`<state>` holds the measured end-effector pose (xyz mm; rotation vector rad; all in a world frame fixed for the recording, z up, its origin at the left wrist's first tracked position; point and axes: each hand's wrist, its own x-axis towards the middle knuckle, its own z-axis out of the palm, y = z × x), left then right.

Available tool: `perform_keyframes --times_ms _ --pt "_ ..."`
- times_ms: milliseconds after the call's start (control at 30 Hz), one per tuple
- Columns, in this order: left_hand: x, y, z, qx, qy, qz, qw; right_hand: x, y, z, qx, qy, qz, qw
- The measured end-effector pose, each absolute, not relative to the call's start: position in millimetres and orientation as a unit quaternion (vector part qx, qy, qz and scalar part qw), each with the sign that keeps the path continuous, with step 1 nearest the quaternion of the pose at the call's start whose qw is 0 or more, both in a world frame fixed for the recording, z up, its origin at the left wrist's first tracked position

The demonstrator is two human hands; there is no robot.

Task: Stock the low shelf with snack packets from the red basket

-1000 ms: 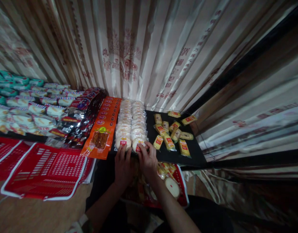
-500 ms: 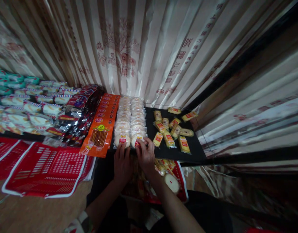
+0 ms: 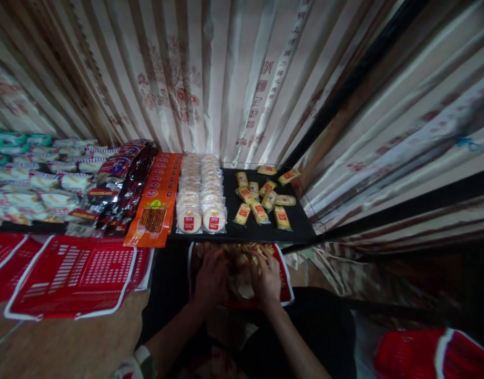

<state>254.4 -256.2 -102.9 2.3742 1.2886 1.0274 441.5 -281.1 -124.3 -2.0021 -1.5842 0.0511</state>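
Both my hands are down in a red basket on my lap, among wrapped snacks. My left hand rests on the packets at the basket's left side, fingers bent. My right hand lies over a pale round packet, fingers curled; the blur hides what either hand holds. Just beyond the basket, on the black shelf, stand two neat rows of round white cakes with red labels. To their right lie several loose yellow bars.
Orange snack packs, dark foil bags and white-and-green packets fill the shelf leftward. Empty red baskets lie at lower left; another red item sits at lower right. Patterned curtains hang behind the shelf.
Both hands have drawn back from the front cakes on the shelf and dropped into the red basket. The view has tilted and shifted rightward.
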Motion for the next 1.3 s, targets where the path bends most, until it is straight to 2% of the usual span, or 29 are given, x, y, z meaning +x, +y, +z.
perform_keyframes --times_ms 67,167,267,500,700,833,1067,1167,1300 --pt "267 -271 -109 0.816 0.452 0.305 0.19 468 -300 -140 -0.789 -0.575 0.038 0.215" --pt "281 -289 -117 0.816 0.456 0.226 0.274 495 -320 -157 -0.812 -0.558 0.131 0.111" --pt "287 -302 -120 0.817 0.436 0.191 0.325 504 -329 -162 -0.798 -0.569 0.177 0.086" --pt "289 -311 -118 0.798 0.462 0.163 0.351 498 -326 -155 -0.785 -0.584 0.161 0.125" --pt "300 -315 -122 0.776 0.472 0.19 0.374 495 -323 -138 -0.764 -0.584 0.2 0.186" --pt "315 -317 -126 0.753 0.488 0.21 0.388 489 -321 -114 -0.765 -0.533 0.292 0.216" --pt "319 -303 -123 0.656 0.511 0.268 0.488 476 -324 -70 -0.675 -0.393 0.566 0.264" --pt "307 -290 -114 0.62 0.519 0.273 0.521 474 -322 -61 -0.656 -0.33 0.614 0.291" --pt "294 -277 -104 0.61 0.541 0.284 0.504 469 -315 -57 -0.653 -0.28 0.62 0.333"
